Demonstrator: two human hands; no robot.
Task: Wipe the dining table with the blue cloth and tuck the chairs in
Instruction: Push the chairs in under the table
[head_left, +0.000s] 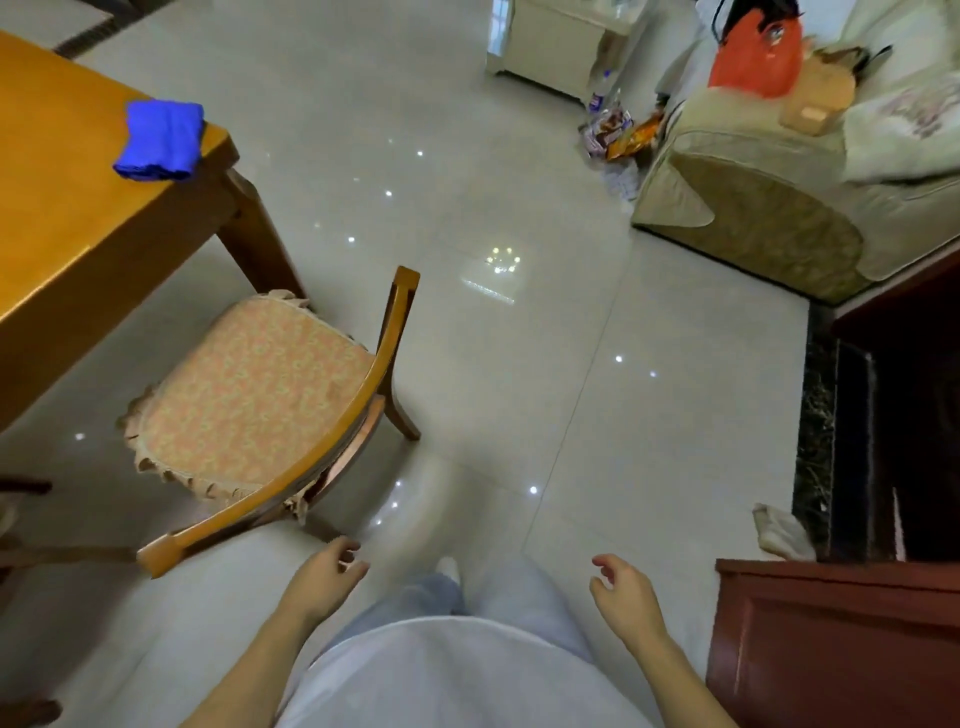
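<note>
Upper left: cloth (160, 141) sits on surface (62, 218) corner, easy grab | chair (249, 395) untucked | left grip (327, 577), right grip (623, 592) loose, empty

Glossy wood table (62, 218); soft blue cloth (160, 141); wooden chair (322, 457), fabric cushion (249, 395); shiny tiled floor (493, 364).
</note>
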